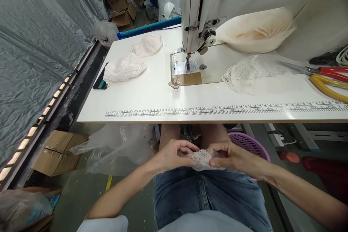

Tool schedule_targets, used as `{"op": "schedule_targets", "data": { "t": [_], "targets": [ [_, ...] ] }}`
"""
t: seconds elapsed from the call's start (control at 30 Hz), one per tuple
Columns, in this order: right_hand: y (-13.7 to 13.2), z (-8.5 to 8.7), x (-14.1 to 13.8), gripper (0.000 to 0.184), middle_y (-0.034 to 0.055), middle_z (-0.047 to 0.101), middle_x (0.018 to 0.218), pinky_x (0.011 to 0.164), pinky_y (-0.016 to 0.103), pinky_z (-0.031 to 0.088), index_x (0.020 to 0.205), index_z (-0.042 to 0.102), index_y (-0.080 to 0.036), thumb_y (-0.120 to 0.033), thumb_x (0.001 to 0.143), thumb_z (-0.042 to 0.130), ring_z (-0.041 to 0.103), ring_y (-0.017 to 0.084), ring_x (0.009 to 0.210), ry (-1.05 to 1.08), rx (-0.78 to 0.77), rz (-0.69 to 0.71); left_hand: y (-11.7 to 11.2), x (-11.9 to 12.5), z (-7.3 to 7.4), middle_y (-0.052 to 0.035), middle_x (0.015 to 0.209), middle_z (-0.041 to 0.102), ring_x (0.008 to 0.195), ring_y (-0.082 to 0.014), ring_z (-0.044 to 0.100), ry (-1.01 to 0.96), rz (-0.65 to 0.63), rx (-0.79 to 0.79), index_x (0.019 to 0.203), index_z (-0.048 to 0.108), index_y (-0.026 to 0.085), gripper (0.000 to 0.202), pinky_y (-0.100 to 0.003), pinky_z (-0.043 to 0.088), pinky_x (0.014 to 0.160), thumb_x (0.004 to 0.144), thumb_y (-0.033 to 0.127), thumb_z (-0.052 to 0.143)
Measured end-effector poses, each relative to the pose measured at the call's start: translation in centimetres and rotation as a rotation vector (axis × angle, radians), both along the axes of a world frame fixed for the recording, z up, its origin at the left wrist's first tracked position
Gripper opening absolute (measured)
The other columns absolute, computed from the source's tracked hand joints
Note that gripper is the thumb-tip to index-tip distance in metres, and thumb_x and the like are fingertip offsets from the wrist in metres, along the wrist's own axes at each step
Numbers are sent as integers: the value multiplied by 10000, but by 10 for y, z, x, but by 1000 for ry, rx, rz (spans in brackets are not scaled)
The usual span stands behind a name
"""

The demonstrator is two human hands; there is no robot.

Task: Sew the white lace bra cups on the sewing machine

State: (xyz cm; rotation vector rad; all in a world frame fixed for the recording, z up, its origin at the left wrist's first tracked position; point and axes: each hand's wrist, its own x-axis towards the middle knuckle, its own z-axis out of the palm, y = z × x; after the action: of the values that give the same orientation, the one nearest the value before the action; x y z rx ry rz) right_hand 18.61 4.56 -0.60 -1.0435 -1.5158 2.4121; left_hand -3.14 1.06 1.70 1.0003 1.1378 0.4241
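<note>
Over my lap, below the table's front edge, both hands pinch one small piece of white lace fabric [201,158]. My left hand [174,155] grips its left side with curled fingers. My right hand [231,156] holds its right side between thumb and fingers. Above stands a white sewing machine [201,7] with its needle over the metal plate [185,68] on the white table [152,94].
Lace pieces lie on the table: a stack [123,69] at left, another [148,46] behind it, one [250,74] at right. Foam cups [255,30] sit behind the machine. Scissors [323,76] lie far right. A purple basket [248,143], plastic bag [119,148] and cardboard boxes [58,150] are below.
</note>
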Motion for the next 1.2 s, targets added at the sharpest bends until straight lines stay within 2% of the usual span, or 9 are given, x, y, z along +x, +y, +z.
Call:
{"op": "schedule_targets", "data": {
  "t": [0.1, 0.2, 0.3, 0.47, 0.57, 0.77, 0.97, 1.1, 1.2],
  "targets": [
    [1, -1, 2, 344, -9, 550, 691, 618, 247, 364, 711, 605, -160, -478, 668, 729, 488, 130, 664, 1, 10, -7, -4, 1, -6, -41, 825, 649, 755, -134, 547, 53, 34, -73, 966, 687, 132, 422, -238, 410, 699, 587, 277, 798],
    [1, -2, 2, 369, -10, 541, 686, 627, 253, 364, 693, 588, -160, -493, 645, 740, 486, 137, 673, -18, 17, -24, -8, 4, -12, -21, 713, 603, 668, -109, 497, 30, 114, -138, 798, 691, 101, 323, -225, 380, 635, 614, 351, 777],
    [1, -3, 1, 368, -27, 497, 668, 586, 237, 323, 696, 565, -161, -473, 640, 752, 444, 119, 643, -15, 60, -8, -10, 7, -13, -11, 682, 579, 651, -103, 482, -13, 164, -91, 725, 677, 98, 295, -220, 369, 620, 622, 359, 768],
    [1, -1, -4, 363, -17, 478, 697, 584, 243, 302, 795, 595, -158, -514, 752, 645, 417, 119, 654, 39, 101, 26, -7, 8, -5, -7, 669, 579, 633, -95, 472, 22, 119, -24, 735, 687, 103, 182, -206, 352, 593, 674, 272, 717],
    [0, 1, -7, 386, -21, 465, 672, 583, 247, 299, 725, 582, -162, -544, 747, 633, 411, 119, 642, 17, 115, 1, -7, 7, -1, 3, 632, 567, 599, -84, 457, 40, 100, -30, 746, 691, 104, 167, -198, 339, 571, 683, 257, 707],
    [-1, 0, -10, 425, -30, 420, 644, 555, 247, 266, 693, 558, -165, -584, 756, 600, 366, 109, 610, 9, 161, 13, -8, 9, -4, -23, 715, 628, 637, -98, 503, 26, 137, -34, 805, 706, 117, 222, -201, 376, 599, 660, 281, 739],
    [-1, 0, -7, 470, -39, 334, 630, 547, 257, 234, 662, 469, -178, -610, 847, 443, 304, 105, 584, 72, 219, 59, -7, 8, -3, -37, 716, 638, 675, -119, 529, 21, 155, -6, 755, 712, 116, 197, -214, 407, 635, 681, 297, 723],
    [-2, -2, -9, 414, -42, 351, 653, 529, 244, 221, 756, 505, -173, -583, 818, 518, 298, 98, 582, 78, 256, 133, -7, 6, -1, -37, 738, 648, 695, -132, 545, 64, 124, 8, 759, 714, 127, 195, -226, 418, 657, 689, 309, 712],
    [-1, -3, -10, 370, -49, 344, 633, 517, 238, 213, 769, 530, -169, -533, 837, 523, 296, 95, 573, -3, 324, 127, -6, 5, 0, -25, 695, 637, 671, -121, 533, 102, 115, 34, 742, 711, 128, 189, -220, 400, 648, 699, 311, 701]
  ]
}}
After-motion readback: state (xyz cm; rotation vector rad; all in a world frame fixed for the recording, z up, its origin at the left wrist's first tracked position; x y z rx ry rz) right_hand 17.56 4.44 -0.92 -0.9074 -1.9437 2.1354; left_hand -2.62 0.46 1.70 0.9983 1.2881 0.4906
